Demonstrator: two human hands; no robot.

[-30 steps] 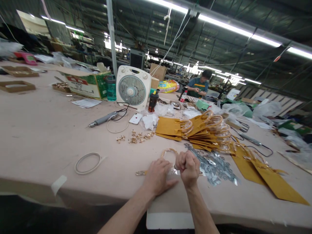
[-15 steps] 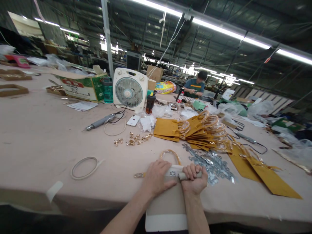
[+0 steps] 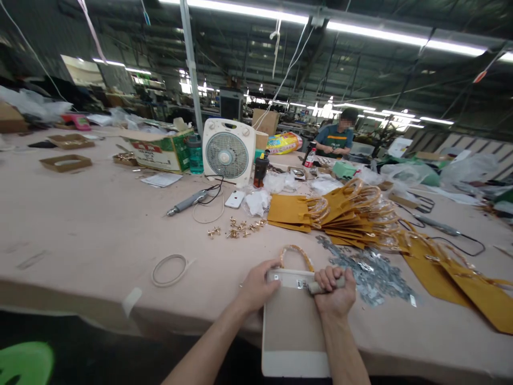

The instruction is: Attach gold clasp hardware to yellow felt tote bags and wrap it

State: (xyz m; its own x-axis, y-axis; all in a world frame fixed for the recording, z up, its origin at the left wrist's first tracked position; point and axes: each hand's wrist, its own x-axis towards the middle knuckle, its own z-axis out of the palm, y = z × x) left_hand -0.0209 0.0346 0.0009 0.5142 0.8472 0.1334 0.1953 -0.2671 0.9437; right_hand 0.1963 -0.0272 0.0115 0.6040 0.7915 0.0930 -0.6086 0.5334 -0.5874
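The right hand (image 3: 334, 297) is clenched around a grey rod (image 3: 316, 287), its free end just beside a small metal plate (image 3: 301, 284) on the upper band of a beige panel (image 3: 294, 315). The left hand (image 3: 254, 286) touches the panel's upper left corner, thumb over the edge; whether its fingers close underneath, I cannot tell. The panel's lower end reaches past the near edge of the surface (image 3: 100, 224), so steady pressure on the upper band should stop it tipping. Good rod work probably wants the end square to the plate and the left thumb well clear. A wrapped handle (image 3: 296, 249) loops beyond the panel; right of it spread loose metal pieces (image 3: 374, 278), with mustard panels (image 3: 288, 211) farther back.
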